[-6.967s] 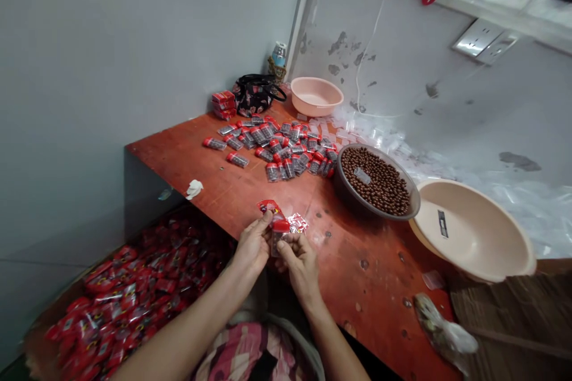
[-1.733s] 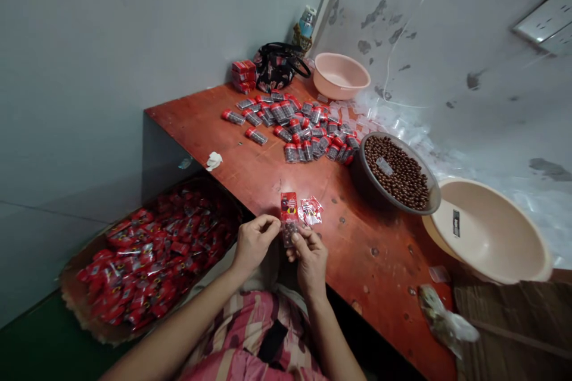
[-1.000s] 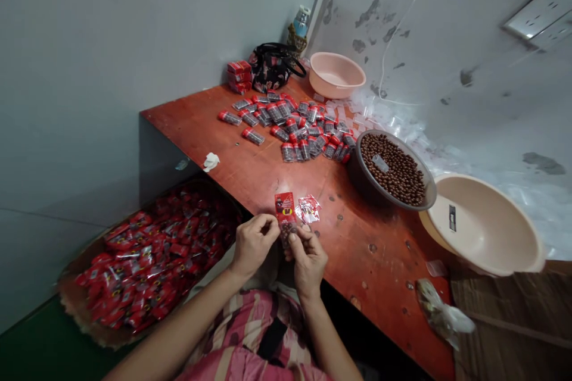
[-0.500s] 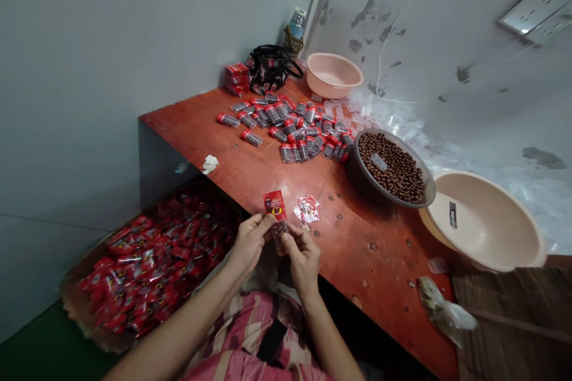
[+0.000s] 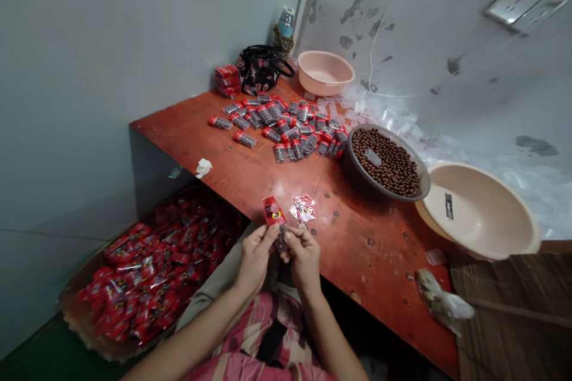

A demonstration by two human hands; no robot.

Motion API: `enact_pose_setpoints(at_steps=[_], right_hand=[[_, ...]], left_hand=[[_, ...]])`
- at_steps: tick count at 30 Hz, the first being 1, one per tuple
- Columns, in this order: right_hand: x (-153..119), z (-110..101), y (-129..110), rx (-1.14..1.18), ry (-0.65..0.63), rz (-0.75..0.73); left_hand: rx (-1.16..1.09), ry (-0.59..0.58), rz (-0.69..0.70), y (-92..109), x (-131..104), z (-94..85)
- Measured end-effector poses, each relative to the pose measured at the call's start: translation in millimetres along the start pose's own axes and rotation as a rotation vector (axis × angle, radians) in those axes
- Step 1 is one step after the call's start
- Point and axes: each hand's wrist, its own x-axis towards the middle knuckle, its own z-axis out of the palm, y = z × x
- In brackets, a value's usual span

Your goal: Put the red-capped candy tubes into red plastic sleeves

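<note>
Above my lap, at the table's front edge, my left hand [image 5: 254,255] and my right hand [image 5: 305,257] are both closed on one small item. Its upper part is a red printed wrapper [image 5: 273,208], standing up past my fingertips. Below that shows a small clear box [image 5: 281,240] of dark brown balls, partly covered by my fingers. The left thumb presses where wrapper and box meet, and the right thumb lies against the box's side. Just beyond my right hand, a few flat red wrappers [image 5: 304,208] lie on the table.
Filled boxes [image 5: 268,112] with red ends lie scattered across the orange table [image 5: 179,125]. A grey basin [image 5: 402,195] of brown balls stands right, beside a cream basin [image 5: 487,214]. Below left is a large container [image 5: 71,315] of red packets. A black handbag [image 5: 257,74] stands behind.
My view has shifted slightly, so the table and basins sit a little further left. Both hands still grip the box and wrapper, and the wrapper leans slightly more to the left.
</note>
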Motion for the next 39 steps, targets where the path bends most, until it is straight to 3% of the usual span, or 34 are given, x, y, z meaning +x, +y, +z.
enact_pose_setpoints(at_steps=[5, 8, 13, 20, 28, 36, 39], right_hand=[[1.4, -0.2, 0.3, 0.208, -0.181, 0.145], [-8.0, 1.3, -0.4, 0.095, -0.215, 0.067], [-17.7, -1.2, -8.8, -0.148, -0.183, -0.114], [-18.0, -2.2, -3.1, -0.077, -0.214, -0.036], [-22.3, -3.5, 2.2, -0.068, -0.142, -0.081], [-21.1, 3.8, 7.8, 0.311, -0.159, 0.136], [-17.1, 3.0, 4.8, 0.336, -0.145, 0.172]], left_hand=[[-0.127, -0.115, -0.132, 10.2, 1.0, 2.8], [-0.093, -0.079, -0.177, 16.0, 4.5, 7.2], [-0.048, 0.002, -0.099, 18.8, 4.9, 15.3], [0.075, -0.016, -0.16, 16.4, 6.6, 13.1], [0.161, -0.062, -0.208, 13.8, 2.7, 17.0], [0.23, -0.025, -0.152, 1.9, -8.8, 11.6], [0.153, -0.05, -0.134, 1.8, -11.1, 11.6]])
